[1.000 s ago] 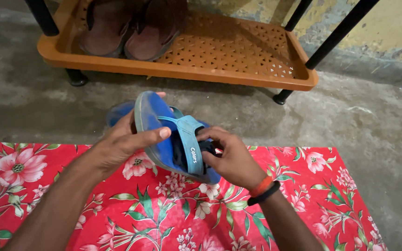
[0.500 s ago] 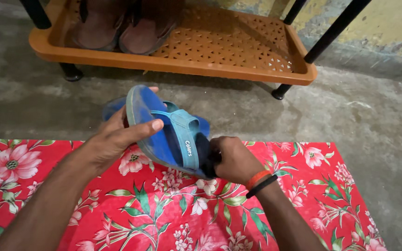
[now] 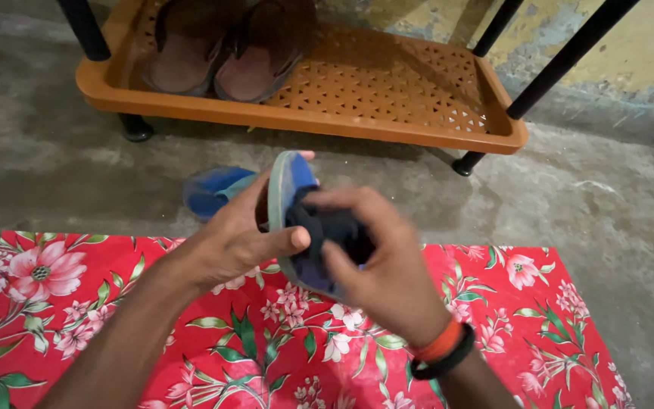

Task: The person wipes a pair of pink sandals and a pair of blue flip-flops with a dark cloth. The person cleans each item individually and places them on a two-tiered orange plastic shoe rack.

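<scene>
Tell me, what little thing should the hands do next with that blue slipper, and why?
Probably keep rubbing the dark cloth along the blue slipper. The left hand grips the slipper on its edge, and the right hand presses the cloth against it. The far end above the fingers looks unwiped, so sliding the cloth that way seems sensible.

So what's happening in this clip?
A person's left hand holds a blue sandal on edge over a red floral cloth, while the right hand presses a dark cloth against it. A second blue sandal lies on the concrete floor behind. A brown pair sits on an orange rack shelf.
</scene>
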